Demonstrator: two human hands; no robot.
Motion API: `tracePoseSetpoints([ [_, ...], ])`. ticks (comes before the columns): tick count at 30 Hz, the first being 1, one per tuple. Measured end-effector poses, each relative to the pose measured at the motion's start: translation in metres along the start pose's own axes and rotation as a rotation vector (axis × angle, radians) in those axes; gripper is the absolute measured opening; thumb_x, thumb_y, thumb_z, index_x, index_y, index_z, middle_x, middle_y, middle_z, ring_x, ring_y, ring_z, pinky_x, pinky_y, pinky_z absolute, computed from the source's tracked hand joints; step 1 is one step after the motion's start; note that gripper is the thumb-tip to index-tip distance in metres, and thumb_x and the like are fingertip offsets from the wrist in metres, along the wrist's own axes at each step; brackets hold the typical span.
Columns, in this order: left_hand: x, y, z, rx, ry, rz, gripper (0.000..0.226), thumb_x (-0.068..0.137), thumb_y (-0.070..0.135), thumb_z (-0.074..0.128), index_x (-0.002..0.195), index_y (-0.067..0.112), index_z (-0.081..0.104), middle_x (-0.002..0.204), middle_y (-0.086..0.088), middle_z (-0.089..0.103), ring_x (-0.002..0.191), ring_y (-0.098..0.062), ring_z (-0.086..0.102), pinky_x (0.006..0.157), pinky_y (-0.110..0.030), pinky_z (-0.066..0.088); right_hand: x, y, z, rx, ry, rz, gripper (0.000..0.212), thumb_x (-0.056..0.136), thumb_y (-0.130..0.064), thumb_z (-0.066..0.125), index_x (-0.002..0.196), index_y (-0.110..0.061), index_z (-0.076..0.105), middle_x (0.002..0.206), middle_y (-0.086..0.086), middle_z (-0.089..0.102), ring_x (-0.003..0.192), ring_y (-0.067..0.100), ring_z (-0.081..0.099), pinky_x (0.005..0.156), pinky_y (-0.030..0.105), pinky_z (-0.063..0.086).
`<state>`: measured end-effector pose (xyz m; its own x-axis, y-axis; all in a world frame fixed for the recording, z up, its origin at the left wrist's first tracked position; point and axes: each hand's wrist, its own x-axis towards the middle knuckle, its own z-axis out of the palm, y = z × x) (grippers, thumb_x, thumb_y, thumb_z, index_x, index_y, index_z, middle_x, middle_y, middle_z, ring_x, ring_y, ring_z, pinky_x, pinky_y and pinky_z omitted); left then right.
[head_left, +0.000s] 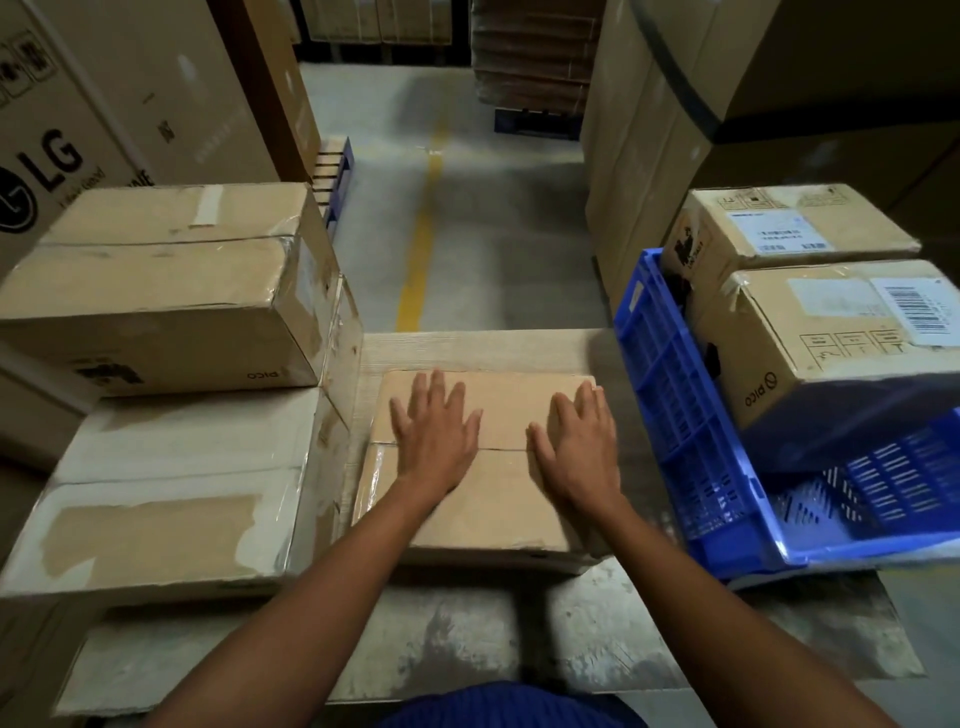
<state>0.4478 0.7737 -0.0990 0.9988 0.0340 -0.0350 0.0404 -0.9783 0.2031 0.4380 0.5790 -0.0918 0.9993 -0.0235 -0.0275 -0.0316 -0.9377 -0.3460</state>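
A flat brown cardboard box lies in the middle of the work table, its two top flaps meeting in a seam across it. My left hand lies flat on the box's left half, fingers spread and straight. My right hand presses flat on the right half, fingers straight and close together. Both hands cover the seam. Neither hand grips anything.
Two taped cardboard boxes are stacked at the left of the table. A blue plastic crate at the right holds two labelled boxes. Large cartons and pallets flank a concrete aisle with a yellow floor line.
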Motion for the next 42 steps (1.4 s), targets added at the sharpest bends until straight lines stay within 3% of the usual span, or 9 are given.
tracePoseSetpoints([
  [8,0.01,-0.045,-0.025,-0.601,0.067,-0.426,0.058,0.102,0.036,0.048,0.155,0.019,0.031,0.154,-0.017,0.035,0.138,-0.037,0.038,0.11,-0.043,0.034,0.018,-0.008,-0.03,0.829,0.023,0.391,0.075,0.094,-0.028,0.069,0.158,-0.019,0.03,0.161,0.006,0.035,0.147,0.027,0.034,0.119,0.046,0.031],
  [18,-0.006,-0.038,-0.096,-0.846,0.282,-0.512,0.042,0.099,0.054,0.046,0.131,0.03,0.058,0.138,-0.014,0.039,0.129,-0.035,0.045,0.102,-0.033,0.035,0.008,-0.036,-0.084,0.811,0.211,0.407,0.056,0.093,-0.056,0.06,0.14,-0.03,0.044,0.14,0.01,0.038,0.111,0.024,0.051,0.087,0.038,0.042],
  [21,-0.018,-0.042,-0.098,-0.88,0.375,-0.5,0.023,0.098,0.051,0.052,0.106,0.03,0.059,0.125,-0.01,0.042,0.117,-0.034,0.053,0.09,-0.031,0.039,-0.002,-0.04,-0.088,0.891,0.275,0.447,0.042,0.093,-0.05,0.064,0.123,-0.024,0.049,0.129,0.004,0.041,0.104,0.018,0.048,0.082,0.033,0.039],
  [29,-0.068,-0.06,-0.074,-0.84,0.399,-0.377,0.026,0.097,0.03,0.061,0.116,0.017,0.05,0.117,-0.006,0.037,0.103,-0.031,0.056,0.081,-0.026,0.039,-0.044,-0.042,-0.052,0.895,0.436,0.437,0.032,0.088,-0.024,0.071,0.106,-0.018,0.046,0.122,0.007,0.044,0.095,0.018,0.057,0.067,0.023,0.043],
  [32,-0.078,-0.065,-0.07,-0.752,0.386,-0.289,0.023,0.098,0.03,0.057,0.116,0.017,0.049,0.122,-0.01,0.041,0.106,-0.032,0.056,0.079,-0.03,0.044,-0.056,-0.043,-0.042,0.673,0.479,0.347,0.024,0.089,-0.031,0.065,0.102,-0.025,0.047,0.12,0.005,0.047,0.107,0.025,0.057,0.095,0.047,0.05],
  [34,-0.088,-0.066,-0.065,-0.677,0.39,-0.229,0.022,0.1,0.029,0.053,0.119,0.019,0.051,0.125,-0.011,0.042,0.11,-0.033,0.055,0.082,-0.041,0.053,-0.063,-0.042,-0.033,0.326,0.551,0.222,0.01,0.09,-0.027,0.059,0.097,-0.022,0.054,0.124,0.007,0.053,0.125,0.029,0.05,0.115,0.07,0.019],
  [37,-0.105,-0.062,-0.054,-0.454,0.39,-0.17,0.027,0.099,0.019,0.048,0.124,0.013,0.059,0.143,-0.017,0.041,0.126,-0.036,0.043,0.1,-0.053,0.048,-0.069,-0.049,-0.021,0.096,0.539,0.0,0.008,0.088,-0.022,0.058,0.093,-0.019,0.063,0.135,0.006,0.058,0.142,0.03,0.04,0.115,0.069,-0.004],
  [40,-0.109,-0.06,-0.052,-0.232,0.415,-0.028,0.03,0.091,0.005,0.054,0.118,0.012,0.064,0.151,-0.018,0.042,0.143,-0.04,0.032,0.117,-0.06,0.021,-0.073,-0.074,-0.009,0.148,0.479,-0.327,0.02,0.088,-0.021,0.06,0.103,-0.01,0.069,0.123,0.011,0.067,0.128,0.035,0.056,0.105,0.061,0.043],
  [42,-0.103,-0.059,-0.054,-0.229,0.414,0.101,0.029,0.088,0.003,0.054,0.113,0.009,0.067,0.15,-0.018,0.046,0.143,-0.039,0.035,0.118,-0.057,0.026,-0.075,-0.096,-0.002,0.187,0.429,-0.509,0.022,0.088,-0.019,0.064,0.106,-0.008,0.07,0.118,0.012,0.069,0.119,0.035,0.061,0.096,0.047,0.052],
])
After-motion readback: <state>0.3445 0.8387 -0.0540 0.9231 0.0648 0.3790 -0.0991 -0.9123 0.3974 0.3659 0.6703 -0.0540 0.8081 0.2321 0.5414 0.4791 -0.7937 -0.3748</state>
